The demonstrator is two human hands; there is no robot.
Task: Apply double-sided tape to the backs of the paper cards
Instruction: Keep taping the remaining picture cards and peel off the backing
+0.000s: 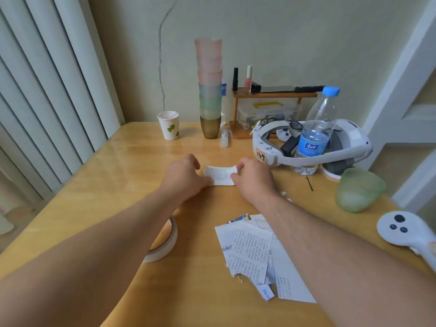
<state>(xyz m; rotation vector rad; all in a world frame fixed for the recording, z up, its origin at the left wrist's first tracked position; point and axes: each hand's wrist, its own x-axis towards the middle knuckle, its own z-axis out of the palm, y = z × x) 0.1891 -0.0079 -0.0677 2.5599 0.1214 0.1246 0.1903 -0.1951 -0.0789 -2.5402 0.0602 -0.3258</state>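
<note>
Head camera: at six o'clock lies a pile of printed paper cards (pixel 253 253); at seven o'clock a roll of double-sided tape (pixel 165 244) sits partly under the left forearm. Further out on the wooden table (pixel 118 175), toward twelve o'clock, the left hand (pixel 186 179) and right hand (pixel 253 177) each pinch an end of one small printed card (pixel 220 175). Beyond, at one o'clock, stands a water bottle (pixel 316 133).

Pale green wall (pixel 271 38) with a long vertical crack (pixel 161 67), white vertical blinds (pixel 47 90) on the left, white panelled door (pixel 415 95) on the right, glossy yellow wooden table (pixel 122 166), soft even daylight
</note>
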